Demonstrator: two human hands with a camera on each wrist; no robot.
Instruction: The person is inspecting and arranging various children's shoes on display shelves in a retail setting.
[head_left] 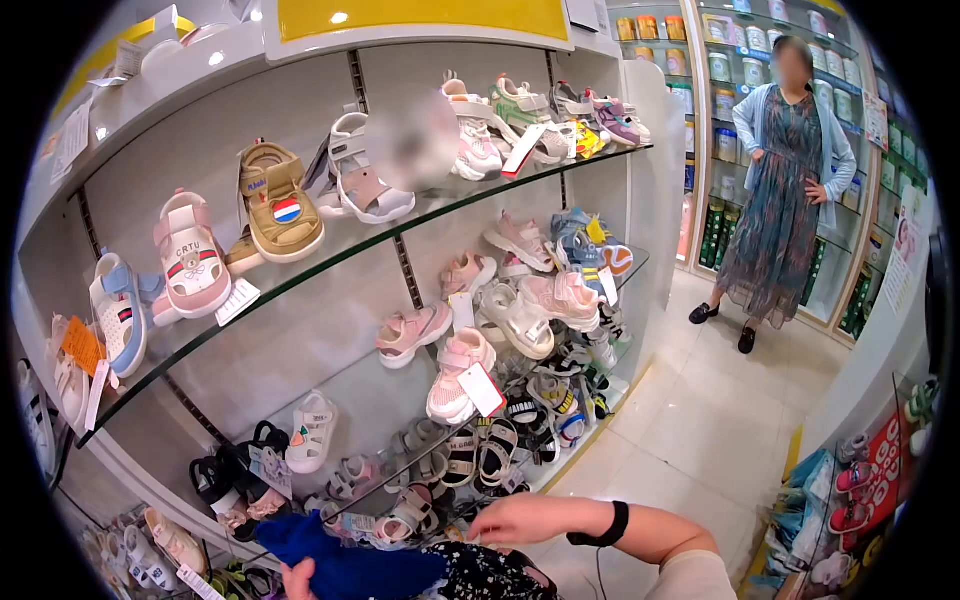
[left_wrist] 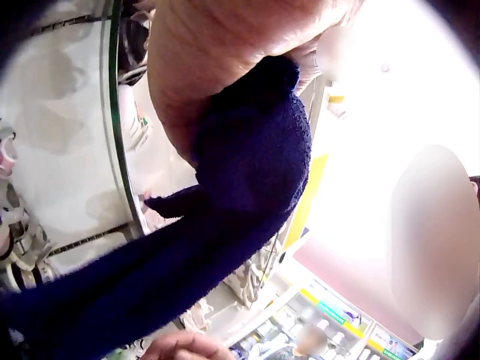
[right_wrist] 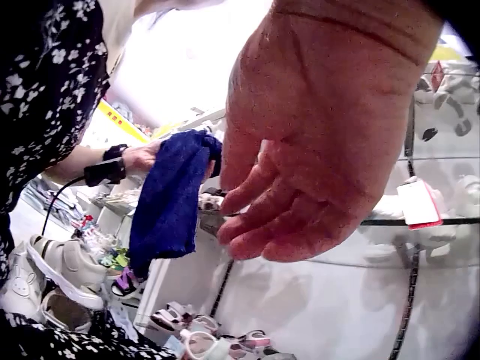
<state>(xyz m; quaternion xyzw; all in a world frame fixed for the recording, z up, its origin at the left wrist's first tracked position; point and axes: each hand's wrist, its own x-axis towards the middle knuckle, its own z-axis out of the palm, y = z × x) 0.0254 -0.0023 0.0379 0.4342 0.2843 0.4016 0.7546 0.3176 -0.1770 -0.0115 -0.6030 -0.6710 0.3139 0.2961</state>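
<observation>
A dark blue cloth [head_left: 345, 560] hangs from the left hand [head_left: 298, 580] at the bottom of the head view. In the left wrist view the left hand [left_wrist: 240, 52] grips the bunched cloth [left_wrist: 251, 157], and a long end of it trails down to the left. The right hand [head_left: 520, 520] is held in front of the patterned clothing, apart from the cloth. Seen from the right wrist, the right hand [right_wrist: 307, 150] has relaxed, slightly bent fingers and holds nothing; the cloth [right_wrist: 169, 199] hangs beyond it.
Small shoes stand on a glass shelf [head_left: 350, 245], with more shoes and sandals on the lower levels. At the back right a person [head_left: 780, 190] stands with hands on hips on the tiled floor [head_left: 680, 430], before shelves of cans. Another shoe display [head_left: 850, 500] is at the lower right.
</observation>
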